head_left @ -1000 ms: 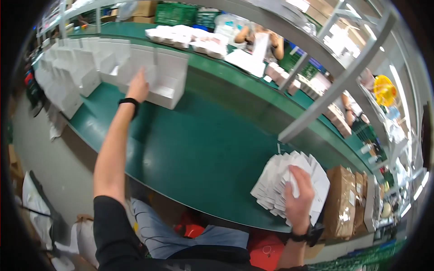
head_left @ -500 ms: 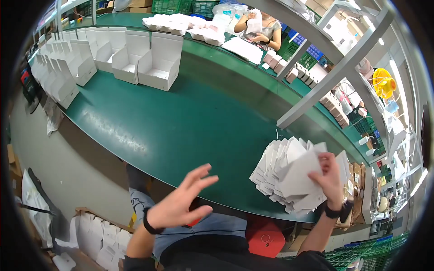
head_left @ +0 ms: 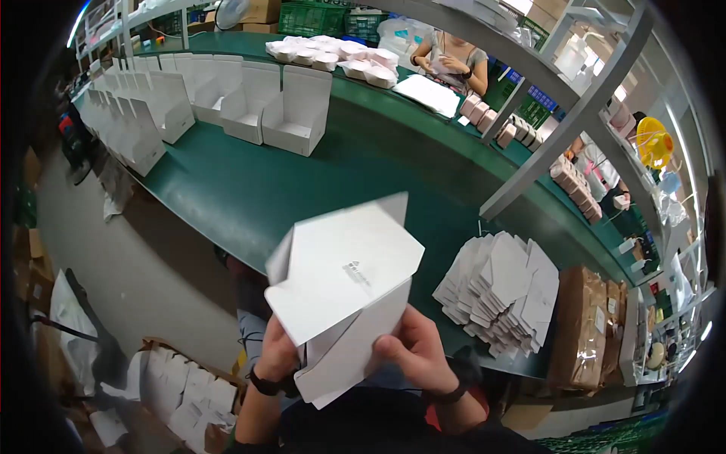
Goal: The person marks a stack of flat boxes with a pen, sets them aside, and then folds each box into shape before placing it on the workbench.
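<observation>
A white cardboard box [head_left: 352, 261], partly unfolded with its flaps standing out, is between my two hands above the table's near edge. My left hand [head_left: 278, 349] grips its left side, the fingers partly hidden behind the card. On the lower right, my right hand [head_left: 414, 349] has its thumb on the outer panel and its fingers behind. Small dark print shows on the panel facing up. A pile of flat white box blanks [head_left: 499, 291] lies on the table to the right of my hands.
Rows of opened white boxes [head_left: 295, 113] stand at the far left of the green table [head_left: 363, 170]. A grey metal post [head_left: 541, 144] rises at the right. Brown cartons [head_left: 578, 325] sit beyond the pile. Across the table a person [head_left: 454, 64] handles something pale.
My right hand has come from the pile toward the middle with one blank. Both hands now hold it, and it has been partly opened out. The view has shifted slightly.
</observation>
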Motion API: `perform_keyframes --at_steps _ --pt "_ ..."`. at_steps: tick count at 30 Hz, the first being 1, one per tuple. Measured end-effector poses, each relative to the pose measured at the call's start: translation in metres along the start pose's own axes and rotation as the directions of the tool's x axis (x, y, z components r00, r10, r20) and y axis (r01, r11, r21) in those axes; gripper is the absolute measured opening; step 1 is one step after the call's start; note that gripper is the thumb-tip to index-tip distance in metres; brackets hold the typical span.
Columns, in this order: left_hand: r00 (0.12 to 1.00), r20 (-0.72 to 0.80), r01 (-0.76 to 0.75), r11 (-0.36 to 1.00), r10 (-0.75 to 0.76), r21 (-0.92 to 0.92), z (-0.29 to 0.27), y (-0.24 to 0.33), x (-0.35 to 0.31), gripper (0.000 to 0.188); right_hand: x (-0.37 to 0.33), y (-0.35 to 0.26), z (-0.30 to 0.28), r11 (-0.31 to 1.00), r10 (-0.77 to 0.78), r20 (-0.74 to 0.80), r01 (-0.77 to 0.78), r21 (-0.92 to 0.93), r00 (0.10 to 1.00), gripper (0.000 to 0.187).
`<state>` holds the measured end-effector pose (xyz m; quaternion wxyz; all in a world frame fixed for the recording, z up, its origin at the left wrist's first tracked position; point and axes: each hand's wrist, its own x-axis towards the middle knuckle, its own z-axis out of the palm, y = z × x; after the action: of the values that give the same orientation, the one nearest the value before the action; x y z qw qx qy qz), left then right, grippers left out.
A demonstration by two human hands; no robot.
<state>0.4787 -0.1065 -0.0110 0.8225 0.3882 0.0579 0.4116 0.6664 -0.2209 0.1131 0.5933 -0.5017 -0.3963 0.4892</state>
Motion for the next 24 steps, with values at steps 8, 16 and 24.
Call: perform_keyframes --at_steps 8,16,24 --pt "0.983 -0.166 0.151 0.884 -0.085 0.443 -0.018 0.023 -0.011 0.093 0.014 0.012 0.006 0.985 0.096 0.16 -0.071 -0.159 0.982 0.066" --pt "0.962 -0.266 0.148 0.945 -0.067 0.294 0.025 -0.006 0.007 0.086 0.026 0.019 0.004 0.42 -0.572 0.262 0.551 -0.721 0.778 0.094" --pt "0.814 0.179 -0.439 0.384 0.553 0.812 0.063 0.058 0.044 0.08 0.017 0.037 -0.007 0.687 -0.58 -0.102 0.418 -0.595 0.808 0.061"
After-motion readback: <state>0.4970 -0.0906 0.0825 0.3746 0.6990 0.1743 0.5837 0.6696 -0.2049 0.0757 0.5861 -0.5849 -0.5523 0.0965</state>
